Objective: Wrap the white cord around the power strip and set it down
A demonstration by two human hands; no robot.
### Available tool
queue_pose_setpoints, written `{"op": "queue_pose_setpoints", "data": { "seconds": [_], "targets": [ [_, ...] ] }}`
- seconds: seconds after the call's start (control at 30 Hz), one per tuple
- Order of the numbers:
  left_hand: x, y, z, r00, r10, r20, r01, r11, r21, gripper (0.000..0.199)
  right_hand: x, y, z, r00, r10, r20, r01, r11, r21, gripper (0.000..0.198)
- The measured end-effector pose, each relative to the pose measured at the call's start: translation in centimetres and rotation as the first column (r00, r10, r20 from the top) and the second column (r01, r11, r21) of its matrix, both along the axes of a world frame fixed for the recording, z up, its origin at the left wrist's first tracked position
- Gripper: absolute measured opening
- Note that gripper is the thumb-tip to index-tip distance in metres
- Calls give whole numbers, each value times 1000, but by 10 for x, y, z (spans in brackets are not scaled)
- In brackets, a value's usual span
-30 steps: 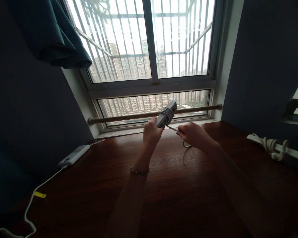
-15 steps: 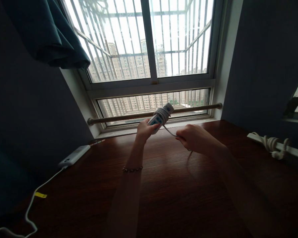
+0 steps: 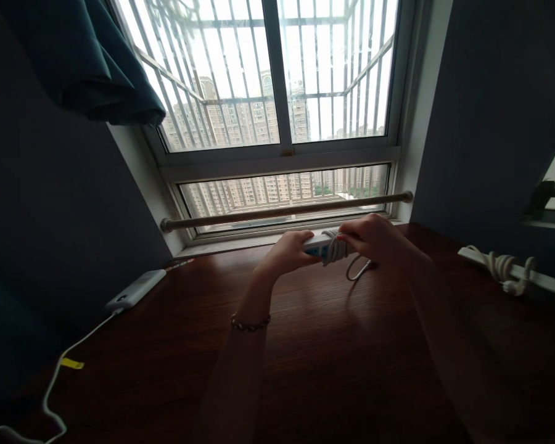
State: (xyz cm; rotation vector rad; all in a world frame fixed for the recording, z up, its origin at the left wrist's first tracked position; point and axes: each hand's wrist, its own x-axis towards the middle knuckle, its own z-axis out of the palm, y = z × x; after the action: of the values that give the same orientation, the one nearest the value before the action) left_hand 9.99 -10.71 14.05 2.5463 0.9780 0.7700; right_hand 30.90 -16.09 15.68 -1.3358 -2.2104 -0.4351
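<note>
A white power strip with blue sockets is held level above the table, in front of the window. Its white cord is wound several times around the strip's middle. My left hand is closed around the strip's left end. At the right end, my right hand is closed with its fingers against the coils, pinching the cord. A loose loop of cord hangs below the right hand. The far end of the cord is hidden behind that hand.
A second power strip, wrapped in its cord, lies at the right of the brown wooden table. On the left, a white device has a cable with a yellow tag. A rail crosses the window's lower part.
The power strip has turned from a slant to nearly level and moved lower and to the right. My right hand has come up from the trailing cord to the coils.
</note>
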Motion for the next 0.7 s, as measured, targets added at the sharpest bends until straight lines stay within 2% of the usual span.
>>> {"op": "queue_pose_setpoints", "data": {
  "seconds": [0.13, 0.27, 0.37, 0.47, 0.53, 0.6, 0.67, 0.7],
  "targets": [
    [-8, -4, 6, 989, -139, -51, 134, 986, -96, 31, 12, 5, 1, 982, 121, -142, -130, 990, -57, 22],
    [-16, -10, 12, 971, -223, -85, 205, 961, -184, 34, 15, 5, 3, 951, 251, -180, -277, 950, -141, 25],
    [-23, -15, 18, 952, -293, -92, 259, 927, -273, 36, 14, 6, 3, 904, 365, -223, -409, 890, -203, 27],
    [-29, -19, 24, 925, -366, -99, 306, 875, -376, 41, 11, 6, 3, 843, 445, -304, -525, 803, -283, 27],
    [-31, -22, 27, 896, -435, -93, 356, 827, -435, 46, 9, 3, 3, 805, 469, -363, -583, 742, -332, 27],
    [-30, -23, 28, 865, -501, -17, 428, 756, -496, 49, 9, 0, 3, 757, 470, -454, -631, 706, -320, 25],
    [-24, -22, 25, 842, -516, 157, 504, 651, -568, 49, 9, -2, 1, 683, 434, -587, -666, 699, -259, 22],
    [-19, -21, 23, 832, -489, 261, 537, 594, -599, 49, 10, -1, 0, 640, 404, -654, -666, 715, -211, 22]
  ]
}}
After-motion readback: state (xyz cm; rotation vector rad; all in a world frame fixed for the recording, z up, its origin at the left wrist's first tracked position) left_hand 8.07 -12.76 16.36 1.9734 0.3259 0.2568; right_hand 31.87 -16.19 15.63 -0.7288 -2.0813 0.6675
